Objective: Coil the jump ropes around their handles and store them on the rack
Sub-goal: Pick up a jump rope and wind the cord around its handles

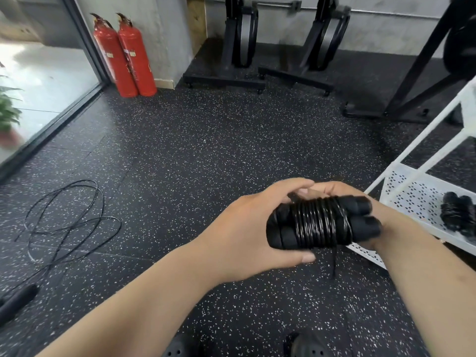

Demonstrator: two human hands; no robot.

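Jump rope [322,222] bundle is up in your hands just beside the rack [409,194], cord wound tight round both handles. Looks light, but that glossy cord is probably springy and slick, so squeeze across the coils. Left grip [247,228] wraps the left end, thumb underneath; right grip [340,189] curls round from behind, short tail [334,258] dangling loose

I see daylight blown out through the glass door [38,73] at left, glints on the coiled rope [319,222], plant [7,117] blurred, frame edges bowed.
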